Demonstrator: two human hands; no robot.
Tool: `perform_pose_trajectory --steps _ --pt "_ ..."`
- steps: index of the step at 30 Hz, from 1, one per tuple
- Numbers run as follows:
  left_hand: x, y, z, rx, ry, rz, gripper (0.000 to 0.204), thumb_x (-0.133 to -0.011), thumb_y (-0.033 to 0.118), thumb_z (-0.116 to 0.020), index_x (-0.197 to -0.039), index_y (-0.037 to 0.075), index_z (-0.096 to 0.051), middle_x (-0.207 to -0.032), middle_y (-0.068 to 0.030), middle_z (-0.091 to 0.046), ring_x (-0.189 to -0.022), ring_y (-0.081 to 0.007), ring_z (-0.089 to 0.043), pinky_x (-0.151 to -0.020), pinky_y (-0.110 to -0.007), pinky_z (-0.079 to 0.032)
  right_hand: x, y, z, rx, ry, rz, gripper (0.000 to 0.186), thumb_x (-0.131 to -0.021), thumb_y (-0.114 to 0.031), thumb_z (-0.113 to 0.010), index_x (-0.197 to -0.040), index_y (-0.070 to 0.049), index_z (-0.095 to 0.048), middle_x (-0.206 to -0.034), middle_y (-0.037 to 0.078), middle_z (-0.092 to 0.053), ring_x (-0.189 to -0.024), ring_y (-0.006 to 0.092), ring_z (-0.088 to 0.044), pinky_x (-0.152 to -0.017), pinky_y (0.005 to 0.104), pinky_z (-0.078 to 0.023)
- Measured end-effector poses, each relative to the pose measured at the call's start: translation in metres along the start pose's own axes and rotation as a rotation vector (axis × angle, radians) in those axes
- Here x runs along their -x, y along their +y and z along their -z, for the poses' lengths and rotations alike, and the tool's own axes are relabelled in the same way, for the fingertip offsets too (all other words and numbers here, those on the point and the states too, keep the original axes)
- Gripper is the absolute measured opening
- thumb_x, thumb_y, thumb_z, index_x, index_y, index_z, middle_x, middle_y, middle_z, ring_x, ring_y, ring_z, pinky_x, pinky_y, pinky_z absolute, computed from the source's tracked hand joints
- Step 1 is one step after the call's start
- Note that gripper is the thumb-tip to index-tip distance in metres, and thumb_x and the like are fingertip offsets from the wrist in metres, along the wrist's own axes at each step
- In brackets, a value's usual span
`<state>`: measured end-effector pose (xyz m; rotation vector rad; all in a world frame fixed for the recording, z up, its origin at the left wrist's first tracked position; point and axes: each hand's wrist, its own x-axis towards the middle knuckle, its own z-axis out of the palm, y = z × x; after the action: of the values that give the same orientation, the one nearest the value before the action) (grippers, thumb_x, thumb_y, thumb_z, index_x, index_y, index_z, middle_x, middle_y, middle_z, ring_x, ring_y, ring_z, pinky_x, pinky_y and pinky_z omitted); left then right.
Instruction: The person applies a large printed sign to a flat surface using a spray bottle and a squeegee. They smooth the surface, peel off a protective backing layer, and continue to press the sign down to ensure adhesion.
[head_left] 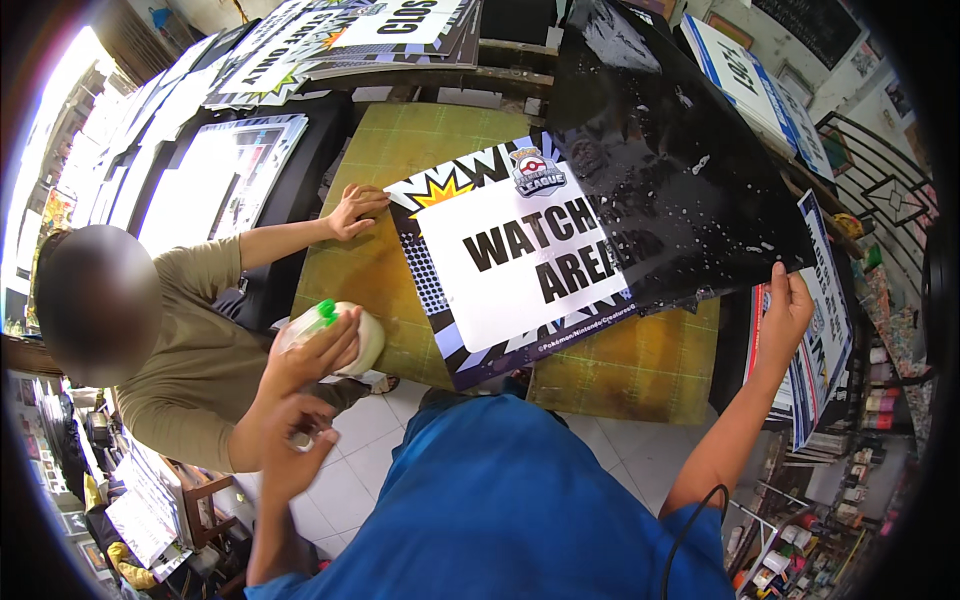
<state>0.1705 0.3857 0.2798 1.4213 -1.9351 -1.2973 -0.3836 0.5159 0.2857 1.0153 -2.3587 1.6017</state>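
At the right, my right hand pinches the lower corner of a large glossy black sheet dotted with wet-looking drops. The sheet slants over the right part of a printed sign with bold black lettering, a white panel and a purple border. My left hand, slightly blurred, is raised at the left with loosely curled fingers and a gap at the thumb; I see nothing in it. Just above it, a co-worker's hand grips a squeeze bottle with a green cap. The co-worker's other hand rests by the sign's upper left corner.
Beneath the sign lies a worn yellow-green work board. Printed sheets are stacked at the left, with more signs at the back. Boards lean at the right near shelves of small bottles. The co-worker stands at the left.
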Motion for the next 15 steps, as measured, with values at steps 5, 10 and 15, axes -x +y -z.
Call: perform_pose_trajectory --steps 5,10,15 --pt "0.013 -0.109 -0.060 0.082 0.474 0.094 0.017 -0.079 0.005 -0.071 -0.078 0.002 -0.054 -0.076 -0.0023 -0.056 -0.070 -0.0092 -0.053 -0.068 -0.024 -0.046 -0.009 0.005 -0.005 -0.056 0.018 -0.030 0.035 -0.098 -0.018 -0.058 -0.069 -0.004 -0.046 -0.067 -0.005 -0.039 -0.064 0.0049 -0.032 -0.059 0.0241 -0.029" --pt "-0.002 -0.184 -0.089 -0.146 0.460 0.019 0.051 -0.075 0.015 -0.078 -0.115 -0.002 -0.052 -0.109 -0.0144 -0.055 -0.105 -0.0238 -0.053 -0.094 -0.036 -0.043 -0.011 -0.001 -0.008 -0.041 0.021 -0.016 0.036 -0.098 -0.019 -0.059 -0.068 -0.004 -0.045 -0.067 -0.006 -0.037 -0.064 0.0045 -0.031 -0.058 0.0243 -0.027" --pt "-0.064 -0.203 -0.074 -0.023 0.313 -0.192 0.093 -0.065 0.026 -0.087 -0.137 -0.004 -0.037 -0.134 -0.0214 -0.044 -0.125 -0.0292 -0.042 -0.108 -0.040 -0.034 -0.015 0.009 -0.002 -0.013 -0.025 -0.078 0.023 -0.097 -0.017 -0.059 -0.081 -0.001 -0.059 -0.072 -0.006 -0.047 -0.067 0.0040 -0.036 -0.061 0.0226 -0.030"
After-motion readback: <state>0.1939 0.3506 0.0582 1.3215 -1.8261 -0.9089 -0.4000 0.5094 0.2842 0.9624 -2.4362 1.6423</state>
